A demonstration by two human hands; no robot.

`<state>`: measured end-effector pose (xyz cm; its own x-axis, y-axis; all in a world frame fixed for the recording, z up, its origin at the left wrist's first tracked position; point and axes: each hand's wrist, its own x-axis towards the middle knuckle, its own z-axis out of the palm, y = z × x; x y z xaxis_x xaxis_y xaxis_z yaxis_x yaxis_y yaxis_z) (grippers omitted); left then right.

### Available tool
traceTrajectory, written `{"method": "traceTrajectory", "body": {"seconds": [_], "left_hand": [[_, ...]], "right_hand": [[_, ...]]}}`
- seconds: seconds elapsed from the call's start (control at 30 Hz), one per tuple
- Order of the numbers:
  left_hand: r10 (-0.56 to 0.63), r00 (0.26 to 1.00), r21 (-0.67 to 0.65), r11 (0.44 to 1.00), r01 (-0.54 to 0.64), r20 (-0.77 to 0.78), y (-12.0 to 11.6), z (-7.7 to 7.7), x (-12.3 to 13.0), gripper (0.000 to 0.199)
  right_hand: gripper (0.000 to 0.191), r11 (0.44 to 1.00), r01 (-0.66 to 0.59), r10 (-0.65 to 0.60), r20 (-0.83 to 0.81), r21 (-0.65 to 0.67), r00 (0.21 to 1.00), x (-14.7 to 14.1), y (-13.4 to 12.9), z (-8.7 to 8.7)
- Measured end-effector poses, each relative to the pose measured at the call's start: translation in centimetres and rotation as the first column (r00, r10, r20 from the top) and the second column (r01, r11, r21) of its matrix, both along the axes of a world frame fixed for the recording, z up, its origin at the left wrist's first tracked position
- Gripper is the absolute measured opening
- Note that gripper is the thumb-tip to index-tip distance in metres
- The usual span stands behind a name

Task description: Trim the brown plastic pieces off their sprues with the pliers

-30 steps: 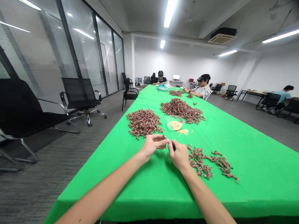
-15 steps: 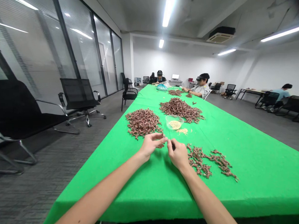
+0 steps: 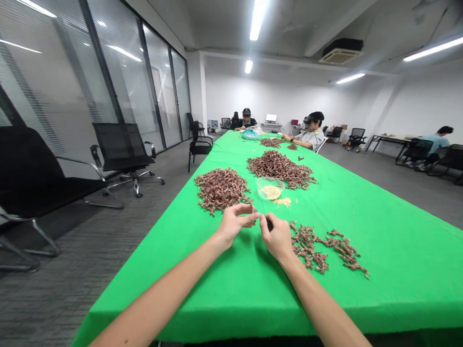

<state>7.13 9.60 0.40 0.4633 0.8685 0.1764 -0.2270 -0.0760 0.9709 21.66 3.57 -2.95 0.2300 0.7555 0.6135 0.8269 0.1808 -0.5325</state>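
Observation:
My left hand (image 3: 235, 225) and my right hand (image 3: 275, 235) meet fingertip to fingertip over the green cloth (image 3: 222, 293). My left fingers are pinched on a small brown piece, mostly hidden behind them. The right thumb and forefinger are closed too; what they hold is too small to make out. Just beyond my left hand lies a heap of reddish-brown knotted pieces (image 3: 221, 189). A clear bowl with pale bits (image 3: 271, 192) stands ahead of my hands, and more pale bits (image 3: 282, 202) lie beside it. Scattered brown pieces (image 3: 311, 246) lie right of my right hand.
A larger brown heap (image 3: 280, 168) lies behind the bowl. Farther along the table are a blue bag (image 3: 250, 134) and another small heap (image 3: 271, 143). One person (image 3: 311, 135) sits at the right side, another (image 3: 246, 122) at the far end. Chairs (image 3: 123, 150) stand left.
Both hands stay together in nearly the same pinched pose. The view has shifted very slightly; the heaps and bowl remain in place.

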Motion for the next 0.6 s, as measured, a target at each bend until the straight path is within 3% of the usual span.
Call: {"method": "traceTrajectory", "body": {"seconds": [0.6], "left_hand": [[-0.022,0.999,0.003,1.000,0.022,0.034,-0.03,0.13,0.00,0.044]], "right_hand": [[0.042,1.000,-0.020,0.020,-0.009,0.008,1.000,-0.08,-0.08,0.04]]}}
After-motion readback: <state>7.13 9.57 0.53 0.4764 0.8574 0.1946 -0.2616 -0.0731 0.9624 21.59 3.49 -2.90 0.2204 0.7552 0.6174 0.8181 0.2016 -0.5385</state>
